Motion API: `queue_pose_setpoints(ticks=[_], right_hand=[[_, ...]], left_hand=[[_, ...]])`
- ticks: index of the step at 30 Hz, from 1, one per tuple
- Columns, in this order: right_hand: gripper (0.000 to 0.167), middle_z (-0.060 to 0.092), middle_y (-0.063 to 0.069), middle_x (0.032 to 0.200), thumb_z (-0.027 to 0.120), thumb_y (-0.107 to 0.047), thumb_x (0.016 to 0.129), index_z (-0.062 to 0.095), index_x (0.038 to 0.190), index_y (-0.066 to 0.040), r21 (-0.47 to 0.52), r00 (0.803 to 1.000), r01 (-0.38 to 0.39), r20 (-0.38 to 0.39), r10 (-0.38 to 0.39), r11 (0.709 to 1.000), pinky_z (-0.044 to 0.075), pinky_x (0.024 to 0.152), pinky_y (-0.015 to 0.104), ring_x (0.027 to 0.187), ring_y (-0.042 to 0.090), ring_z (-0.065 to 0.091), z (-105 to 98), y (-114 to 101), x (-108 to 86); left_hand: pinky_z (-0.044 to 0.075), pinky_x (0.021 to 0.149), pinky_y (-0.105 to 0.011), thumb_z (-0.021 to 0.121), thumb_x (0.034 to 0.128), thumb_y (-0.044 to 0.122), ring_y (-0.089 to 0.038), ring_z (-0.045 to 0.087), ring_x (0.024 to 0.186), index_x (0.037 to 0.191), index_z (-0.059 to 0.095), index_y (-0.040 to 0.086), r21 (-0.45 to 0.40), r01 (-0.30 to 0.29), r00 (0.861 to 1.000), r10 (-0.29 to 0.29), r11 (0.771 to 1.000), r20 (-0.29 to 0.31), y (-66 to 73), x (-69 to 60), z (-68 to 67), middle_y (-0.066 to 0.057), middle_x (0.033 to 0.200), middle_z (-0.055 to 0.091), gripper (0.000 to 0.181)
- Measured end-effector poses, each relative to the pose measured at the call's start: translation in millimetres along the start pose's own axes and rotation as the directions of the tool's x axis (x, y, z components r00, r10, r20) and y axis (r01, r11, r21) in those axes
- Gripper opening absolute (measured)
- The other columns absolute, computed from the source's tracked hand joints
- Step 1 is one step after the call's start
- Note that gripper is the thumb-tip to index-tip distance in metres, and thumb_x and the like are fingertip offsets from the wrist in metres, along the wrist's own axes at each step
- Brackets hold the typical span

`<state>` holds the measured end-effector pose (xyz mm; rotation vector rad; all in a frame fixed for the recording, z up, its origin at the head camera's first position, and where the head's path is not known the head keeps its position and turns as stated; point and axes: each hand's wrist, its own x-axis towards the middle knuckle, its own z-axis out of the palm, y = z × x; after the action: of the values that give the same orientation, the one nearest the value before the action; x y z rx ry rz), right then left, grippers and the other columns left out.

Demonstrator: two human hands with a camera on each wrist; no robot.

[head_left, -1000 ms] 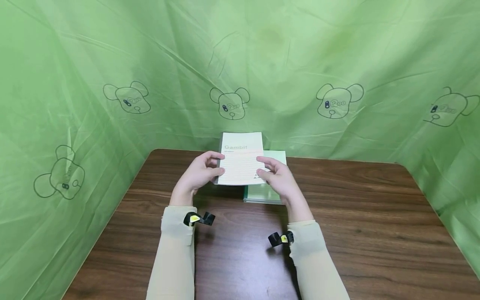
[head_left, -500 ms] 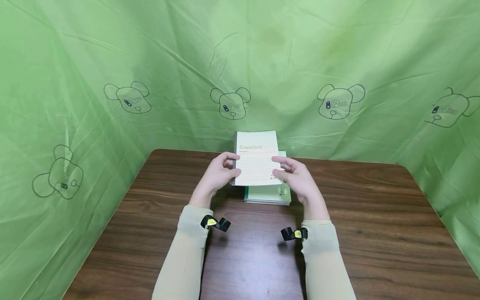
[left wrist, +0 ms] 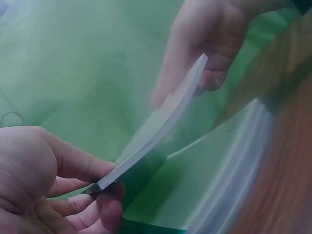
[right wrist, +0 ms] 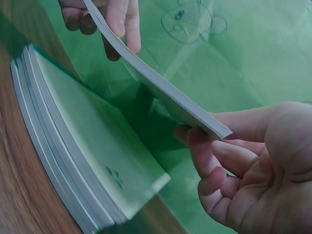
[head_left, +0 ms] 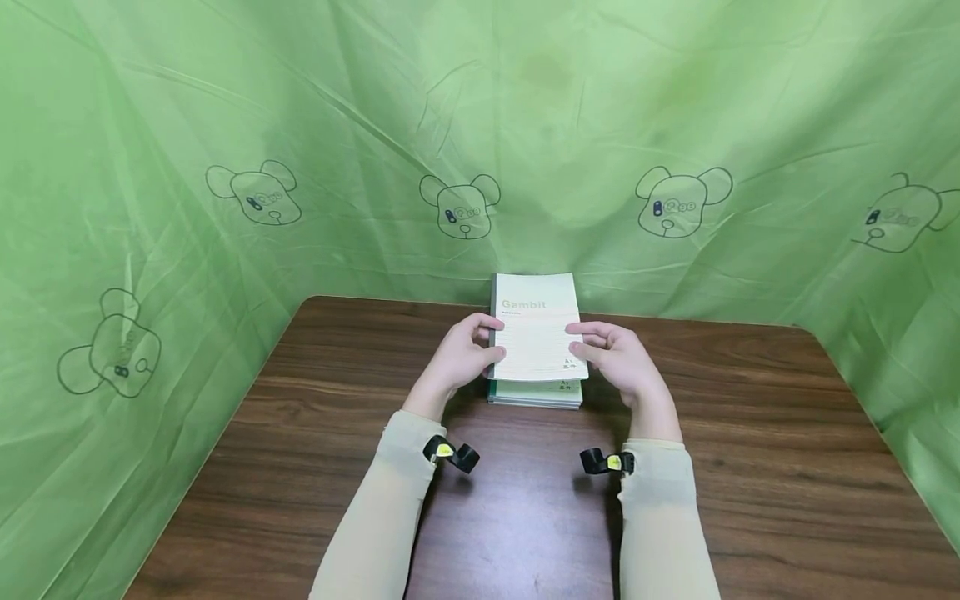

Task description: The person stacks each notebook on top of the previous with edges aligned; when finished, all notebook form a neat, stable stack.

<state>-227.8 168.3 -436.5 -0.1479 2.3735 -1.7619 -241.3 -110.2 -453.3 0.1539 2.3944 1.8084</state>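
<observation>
A pale notebook (head_left: 536,342) with "Gambit" on its cover is held by both hands above a stack of green-covered notebooks (head_left: 534,395). My left hand (head_left: 465,354) pinches its dark spine edge between thumb and fingers. On the opposite edge, my right hand (head_left: 618,358) grips with the thumb on top and fingers beneath. In the right wrist view the held notebook (right wrist: 165,92) sags slightly and stays apart from the stack (right wrist: 83,141). The left wrist view shows the same gap over the stack (left wrist: 204,180). Most of the stack's top is hidden in the head view.
The stack lies on a brown wooden table (head_left: 750,433), close to its far edge. Behind and at the sides hangs a green cloth (head_left: 570,125) with bear-head drawings. The black wrist cameras sit on both sleeves, over the table.
Both hands have carried the pale notebook to the right, from partly left of the stack to over it. It has also come slightly lower and nearer in the last half second.
</observation>
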Motion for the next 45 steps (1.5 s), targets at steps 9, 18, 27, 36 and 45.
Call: queue_pose_setpoints(ticks=[9, 18, 27, 36, 45], right_hand=[[0.044, 0.072, 0.027, 0.133, 0.072, -0.008, 0.105, 0.063, 0.147, 0.001, -0.109, 0.999, -0.019, 0.026, 0.022, 0.994, 0.052, 0.104, 0.041, 0.111, 0.023, 0.069, -9.5, 11.6, -2.1], [0.050, 0.069, 0.026, 0.133, 0.079, -0.017, 0.102, 0.064, 0.147, -0.001, -0.139, 1.000, -0.019, 0.013, 0.021, 0.990, 0.053, 0.091, 0.031, 0.116, 0.029, 0.066, -12.7, 28.9, 4.7], [0.056, 0.067, 0.024, 0.132, 0.085, -0.014, 0.095, 0.063, 0.146, -0.002, -0.120, 1.000, -0.025, 0.009, 0.026, 0.992, 0.057, 0.083, 0.033, 0.096, 0.020, 0.066, -9.5, 50.8, 15.2], [0.059, 0.065, 0.023, 0.132, 0.085, -0.012, 0.095, 0.061, 0.149, -0.002, -0.090, 0.999, -0.040, 0.006, 0.041, 0.995, 0.058, 0.083, 0.033, 0.098, 0.021, 0.066, -8.4, 56.4, 15.1], [0.058, 0.066, 0.022, 0.132, 0.085, -0.007, 0.093, 0.064, 0.146, 0.000, -0.059, 0.999, -0.017, -0.028, 0.016, 0.998, 0.058, 0.082, 0.029, 0.096, 0.018, 0.068, -5.2, 60.1, 19.3]], left_hand=[[0.049, 0.084, -0.039, 0.081, 0.0926, 0.008, -0.026, 0.057, 0.096, 0.131, 0.070, 0.014, 0.215, 0.004, 0.999, 0.003, 0.977, -0.034, -8.9, 2.7, 20.1, -0.010, 0.113, 0.061, 0.041], [0.053, 0.087, -0.045, 0.079, 0.0944, 0.012, -0.029, 0.063, 0.101, 0.134, 0.067, 0.015, 0.321, 0.001, 0.999, 0.014, 0.947, -0.046, -15.2, 6.0, 24.7, -0.010, 0.116, 0.067, 0.042], [0.052, 0.093, -0.048, 0.078, 0.0916, 0.013, -0.031, 0.062, 0.105, 0.138, 0.066, 0.012, 0.396, -0.035, 0.999, 0.045, 0.918, -0.016, -18.7, 7.2, 14.6, -0.012, 0.116, 0.066, 0.048], [0.054, 0.089, -0.043, 0.085, 0.0899, 0.023, -0.026, 0.064, 0.096, 0.143, 0.064, 0.010, 0.483, -0.001, 1.000, 0.013, 0.875, -0.023, -18.6, 6.2, 9.7, -0.009, 0.106, 0.068, 0.059], [0.055, 0.093, -0.046, 0.087, 0.0898, 0.026, -0.027, 0.066, 0.100, 0.143, 0.064, 0.011, 0.492, -0.002, 0.999, 0.019, 0.871, -0.030, -24.9, 8.8, 7.6, -0.008, 0.107, 0.071, 0.060]])
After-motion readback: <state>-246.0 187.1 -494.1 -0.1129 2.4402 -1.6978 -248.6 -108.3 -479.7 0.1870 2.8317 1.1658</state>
